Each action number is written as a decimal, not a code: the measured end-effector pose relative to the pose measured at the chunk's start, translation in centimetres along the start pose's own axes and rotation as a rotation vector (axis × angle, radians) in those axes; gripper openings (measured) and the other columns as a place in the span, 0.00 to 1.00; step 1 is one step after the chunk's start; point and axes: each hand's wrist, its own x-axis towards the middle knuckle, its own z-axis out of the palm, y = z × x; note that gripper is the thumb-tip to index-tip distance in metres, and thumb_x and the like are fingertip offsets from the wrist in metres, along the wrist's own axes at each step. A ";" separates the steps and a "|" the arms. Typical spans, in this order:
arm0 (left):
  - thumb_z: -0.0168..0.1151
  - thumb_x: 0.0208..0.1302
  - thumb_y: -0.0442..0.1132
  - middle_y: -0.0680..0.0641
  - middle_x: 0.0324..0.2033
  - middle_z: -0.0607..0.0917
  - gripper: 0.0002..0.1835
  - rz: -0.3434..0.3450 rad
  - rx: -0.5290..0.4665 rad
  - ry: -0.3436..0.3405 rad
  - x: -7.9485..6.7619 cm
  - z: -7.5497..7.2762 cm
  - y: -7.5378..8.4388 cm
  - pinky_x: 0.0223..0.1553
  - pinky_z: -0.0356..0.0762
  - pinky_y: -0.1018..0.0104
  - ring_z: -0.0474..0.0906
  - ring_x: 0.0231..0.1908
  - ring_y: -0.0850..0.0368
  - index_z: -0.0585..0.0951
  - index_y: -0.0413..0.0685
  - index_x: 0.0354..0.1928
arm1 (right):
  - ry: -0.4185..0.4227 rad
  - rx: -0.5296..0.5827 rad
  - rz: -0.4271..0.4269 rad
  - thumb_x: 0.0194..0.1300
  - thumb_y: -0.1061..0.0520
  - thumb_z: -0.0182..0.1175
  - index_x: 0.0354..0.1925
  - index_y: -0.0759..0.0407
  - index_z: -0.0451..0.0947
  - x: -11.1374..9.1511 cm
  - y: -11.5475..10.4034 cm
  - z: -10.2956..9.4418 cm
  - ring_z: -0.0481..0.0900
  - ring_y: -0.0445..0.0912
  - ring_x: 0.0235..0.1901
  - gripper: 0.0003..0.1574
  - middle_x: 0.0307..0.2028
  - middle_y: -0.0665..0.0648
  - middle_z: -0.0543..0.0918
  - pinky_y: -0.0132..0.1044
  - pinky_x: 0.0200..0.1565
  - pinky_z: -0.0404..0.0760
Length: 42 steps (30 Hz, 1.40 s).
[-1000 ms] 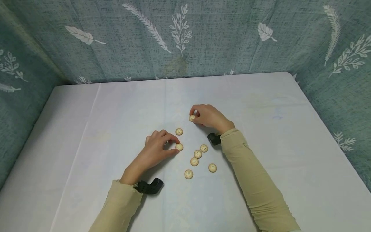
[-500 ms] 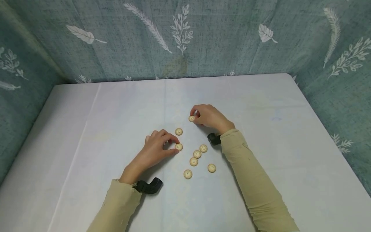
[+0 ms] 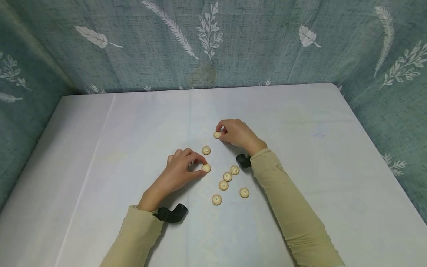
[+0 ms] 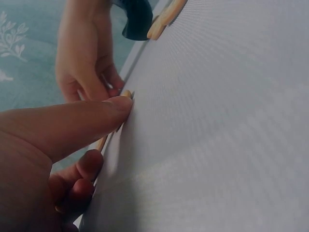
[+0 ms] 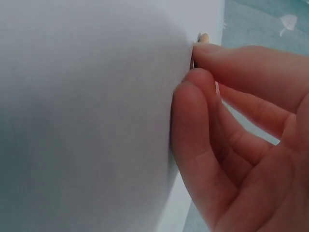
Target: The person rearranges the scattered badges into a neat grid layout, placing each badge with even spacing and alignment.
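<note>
Near the table's middle, my left hand (image 3: 181, 167) pinches a round, pale wooden button (image 3: 206, 168) between thumb and forefinger, low at the cloth. Farther back, my right hand (image 3: 238, 135) pinches a second wooden button (image 3: 217, 135) by its right side. Between the two lies a third button (image 3: 206, 150), touched by neither hand. In the left wrist view, the left thumb (image 4: 96, 118) presses on the near edge of its button, which is mostly hidden. The right wrist view has the thumb and fingers (image 5: 190, 111) bent down against the white cloth.
Several more buttons lie right of the left hand: a slanting row of three (image 3: 227, 177), one nearer the front (image 3: 217, 200) and one farther right (image 3: 244, 193). A white cloth covers the table (image 3: 300, 122). A green leaf-patterned curtain (image 3: 253, 44) hangs behind it.
My right hand has slid slightly left with its button. The left hand and the other buttons stay in place.
</note>
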 end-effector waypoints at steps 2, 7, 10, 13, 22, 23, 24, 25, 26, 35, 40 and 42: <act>0.67 0.49 0.48 0.58 0.31 0.70 0.11 0.004 0.000 0.000 0.0 0.0 0.0 0.37 0.50 0.58 0.61 0.35 0.58 0.79 0.63 0.36 | 0.003 -0.001 -0.011 0.58 0.58 0.59 0.44 0.54 0.75 0.0 -0.1 0.1 0.71 0.45 0.25 0.13 0.29 0.53 0.76 0.37 0.35 0.68; 0.68 0.48 0.48 0.57 0.31 0.70 0.11 0.007 0.009 0.006 0.0 0.1 0.0 0.37 0.51 0.58 0.61 0.35 0.58 0.79 0.63 0.36 | 0.021 0.015 -0.047 0.56 0.58 0.60 0.44 0.55 0.77 0.2 -0.4 0.3 0.71 0.44 0.26 0.15 0.30 0.52 0.77 0.36 0.36 0.68; 0.68 0.48 0.48 0.57 0.31 0.70 0.11 0.010 0.013 0.007 0.1 0.1 0.0 0.37 0.51 0.58 0.61 0.35 0.58 0.79 0.63 0.36 | 0.025 0.038 -0.063 0.56 0.59 0.60 0.44 0.56 0.77 0.2 -0.4 0.4 0.71 0.44 0.26 0.15 0.30 0.51 0.77 0.36 0.36 0.69; 0.68 0.48 0.48 0.57 0.31 0.70 0.11 0.011 0.013 0.008 0.1 0.1 0.1 0.37 0.51 0.58 0.61 0.35 0.58 0.79 0.63 0.36 | 0.026 0.051 -0.074 0.55 0.59 0.59 0.45 0.56 0.77 0.3 -0.4 0.4 0.71 0.44 0.26 0.16 0.30 0.51 0.78 0.36 0.37 0.69; 0.68 0.48 0.48 0.58 0.31 0.70 0.11 0.010 0.016 0.013 0.1 0.1 0.1 0.37 0.51 0.58 0.61 0.35 0.59 0.79 0.63 0.36 | 0.030 0.064 -0.071 0.55 0.60 0.60 0.47 0.57 0.77 0.4 -0.6 0.6 0.71 0.43 0.27 0.18 0.31 0.51 0.78 0.35 0.37 0.69; 0.68 0.48 0.48 0.58 0.31 0.70 0.11 0.012 0.016 0.015 0.1 0.1 0.1 0.37 0.51 0.58 0.61 0.35 0.59 0.79 0.63 0.36 | 0.031 0.068 -0.070 0.55 0.60 0.60 0.47 0.58 0.77 0.4 -0.7 0.6 0.71 0.43 0.28 0.18 0.31 0.51 0.78 0.35 0.37 0.69; 0.68 0.48 0.48 0.58 0.30 0.70 0.11 0.013 0.015 0.016 0.1 0.1 0.1 0.37 0.51 0.58 0.61 0.34 0.59 0.79 0.63 0.36 | 0.030 0.075 -0.069 0.55 0.60 0.60 0.47 0.58 0.77 0.4 -0.7 0.7 0.71 0.43 0.28 0.18 0.31 0.51 0.78 0.34 0.37 0.69; 0.68 0.48 0.48 0.57 0.30 0.70 0.11 0.014 0.014 0.016 0.1 0.1 0.0 0.37 0.51 0.58 0.61 0.34 0.59 0.79 0.63 0.36 | 0.029 0.082 -0.071 0.55 0.60 0.60 0.47 0.58 0.76 0.4 -0.7 0.7 0.71 0.43 0.28 0.18 0.31 0.51 0.78 0.34 0.38 0.69; 0.68 0.48 0.48 0.57 0.30 0.70 0.11 0.014 0.014 0.016 0.1 0.2 0.0 0.36 0.51 0.58 0.61 0.34 0.59 0.79 0.63 0.36 | 0.027 0.088 -0.072 0.55 0.60 0.60 0.47 0.58 0.76 0.4 -0.7 0.7 0.71 0.43 0.28 0.19 0.31 0.51 0.78 0.34 0.38 0.69; 0.68 0.48 0.49 0.58 0.31 0.70 0.11 0.013 0.022 0.013 0.2 0.2 -0.1 0.36 0.51 0.58 0.61 0.34 0.58 0.79 0.63 0.36 | 0.008 0.112 -0.070 0.56 0.59 0.59 0.50 0.58 0.75 0.4 -0.9 0.8 0.72 0.43 0.30 0.20 0.34 0.51 0.79 0.34 0.38 0.70; 0.68 0.48 0.49 0.58 0.30 0.70 0.11 0.010 0.021 0.014 0.2 0.3 -0.2 0.36 0.51 0.58 0.61 0.34 0.58 0.79 0.63 0.35 | 0.008 0.124 -0.077 0.57 0.58 0.58 0.50 0.58 0.75 0.5 -0.9 0.9 0.72 0.43 0.28 0.20 0.34 0.51 0.79 0.34 0.37 0.69; 0.68 0.48 0.49 0.58 0.31 0.70 0.11 0.010 0.018 0.013 0.2 0.3 -0.1 0.36 0.51 0.58 0.61 0.35 0.58 0.79 0.63 0.35 | 0.007 0.127 -0.081 0.58 0.58 0.58 0.50 0.58 0.75 0.5 -0.8 0.9 0.72 0.43 0.28 0.20 0.34 0.51 0.79 0.34 0.36 0.69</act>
